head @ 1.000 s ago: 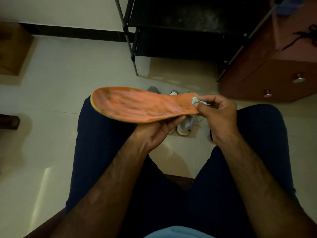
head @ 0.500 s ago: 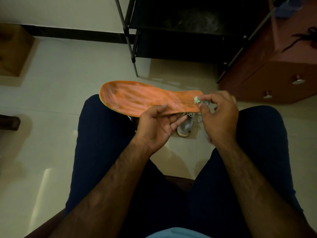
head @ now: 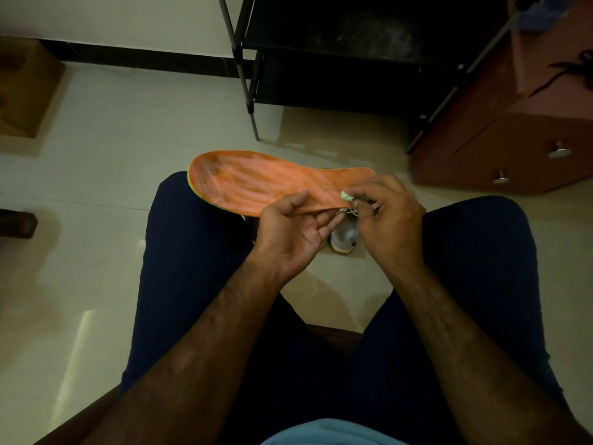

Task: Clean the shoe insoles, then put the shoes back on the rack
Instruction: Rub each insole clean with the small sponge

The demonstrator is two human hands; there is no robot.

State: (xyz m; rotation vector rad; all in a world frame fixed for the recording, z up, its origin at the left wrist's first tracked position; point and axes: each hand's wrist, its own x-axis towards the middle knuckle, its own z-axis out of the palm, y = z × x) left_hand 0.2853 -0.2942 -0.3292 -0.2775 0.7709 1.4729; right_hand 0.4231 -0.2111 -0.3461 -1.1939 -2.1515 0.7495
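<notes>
An orange insole (head: pixel 256 181) with a pale green edge is held flat above my lap, toe end to the left. My left hand (head: pixel 292 232) grips its near edge, thumb on top and fingers underneath. My right hand (head: pixel 385 213) pinches a small pale wad (head: pixel 346 196) against the insole's heel end. A grey shoe (head: pixel 345 236) with white laces lies on the floor between my knees, mostly hidden by my hands. The black shoe rack (head: pixel 337 53) stands ahead on the floor.
A reddish-brown cabinet (head: pixel 513 146) with round knobs stands right of the rack. A brown box (head: pixel 25 91) sits at the far left on the pale tiled floor (head: pixel 128 123). My legs in dark blue trousers (head: pixel 192 252) fill the lower frame.
The insole has dropped a little and shifted right. My left hand's thumb came over its near edge. My right hand slid the wad a short way inward from the heel tip.
</notes>
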